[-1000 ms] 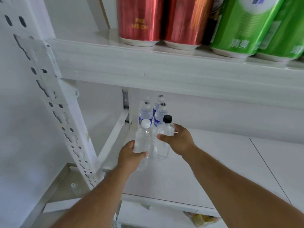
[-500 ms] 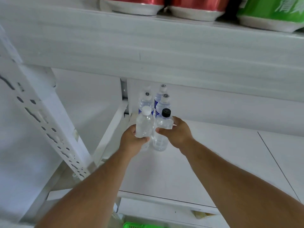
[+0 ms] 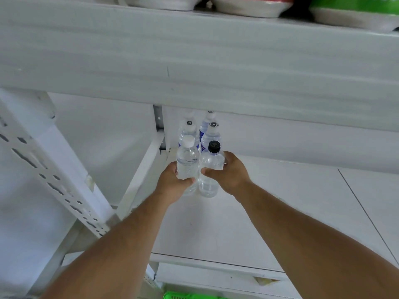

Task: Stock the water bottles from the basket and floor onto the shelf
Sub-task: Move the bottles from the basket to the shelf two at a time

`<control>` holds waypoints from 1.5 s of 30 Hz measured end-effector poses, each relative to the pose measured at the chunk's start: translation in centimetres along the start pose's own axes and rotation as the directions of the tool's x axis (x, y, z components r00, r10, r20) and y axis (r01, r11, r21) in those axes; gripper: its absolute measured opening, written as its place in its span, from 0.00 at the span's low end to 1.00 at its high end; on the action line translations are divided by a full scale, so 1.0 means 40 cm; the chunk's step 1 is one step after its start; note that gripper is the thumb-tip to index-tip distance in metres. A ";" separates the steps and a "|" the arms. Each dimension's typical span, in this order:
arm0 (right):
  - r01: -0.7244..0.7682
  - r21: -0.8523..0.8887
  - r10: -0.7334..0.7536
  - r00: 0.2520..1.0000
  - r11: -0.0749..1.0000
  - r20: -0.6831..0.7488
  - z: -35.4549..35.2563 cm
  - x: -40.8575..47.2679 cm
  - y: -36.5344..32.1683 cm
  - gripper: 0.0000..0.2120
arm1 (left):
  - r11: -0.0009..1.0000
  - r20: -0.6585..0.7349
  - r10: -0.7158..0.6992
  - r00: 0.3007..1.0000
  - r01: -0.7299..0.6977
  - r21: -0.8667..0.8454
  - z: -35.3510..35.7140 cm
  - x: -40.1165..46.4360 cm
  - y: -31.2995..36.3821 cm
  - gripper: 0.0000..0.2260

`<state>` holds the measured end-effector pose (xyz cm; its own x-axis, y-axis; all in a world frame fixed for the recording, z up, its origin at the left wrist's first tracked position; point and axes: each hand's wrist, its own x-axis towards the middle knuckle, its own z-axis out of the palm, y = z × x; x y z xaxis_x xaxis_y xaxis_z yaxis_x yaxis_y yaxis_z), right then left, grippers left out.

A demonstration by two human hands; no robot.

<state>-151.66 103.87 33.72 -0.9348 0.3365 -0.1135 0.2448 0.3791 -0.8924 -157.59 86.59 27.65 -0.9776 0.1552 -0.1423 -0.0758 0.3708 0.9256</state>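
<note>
Head view: at nine o'clock a white perforated steel upright (image 3: 54, 180) slants across the frame. Just left of centre, the left hand (image 3: 172, 186) curls round the lower body of a clear white-capped plastic water bottle (image 3: 187, 162), held upright over the white shelf board (image 3: 269, 212). Touching it at three o'clock stands a clear black-capped plastic water bottle (image 3: 210, 169), base on the shelf, with the right hand (image 3: 228, 173) wrapped round its middle, thumb across the front. At twelve o'clock behind both, blue-labelled bottles (image 3: 209, 134) stand against the back panel. At six o'clock a green basket's rim (image 3: 187, 296) peeks below the shelf.
</note>
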 end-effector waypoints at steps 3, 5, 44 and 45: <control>-0.011 -0.021 0.011 1.000 1.000 0.018 -0.003 -0.004 -0.002 0.17 | 1.000 0.006 -0.012 1.000 0.012 0.026 -0.002 -0.009 0.000 0.24; -0.026 -0.023 0.027 0.999 0.999 0.034 -0.006 -0.006 0.002 0.17 | 0.999 0.003 -0.013 1.000 0.013 0.046 -0.004 -0.027 0.003 0.24; 0.251 -0.757 -0.048 0.959 0.603 0.280 -0.091 -0.816 0.180 0.36 | 0.624 0.211 -0.008 0.978 -0.160 0.765 -0.038 -0.862 0.045 0.29; 0.247 -0.758 -0.036 0.958 0.604 0.283 -0.095 -0.842 0.197 0.37 | 0.622 0.212 0.003 0.977 -0.168 0.765 -0.031 -0.891 0.038 0.28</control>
<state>-117.28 98.78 32.17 -0.9776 0.0646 -0.2003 0.1121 0.9652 -0.2361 -123.12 80.48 34.57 -0.9138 0.3473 -0.2105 0.2677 0.9049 0.3310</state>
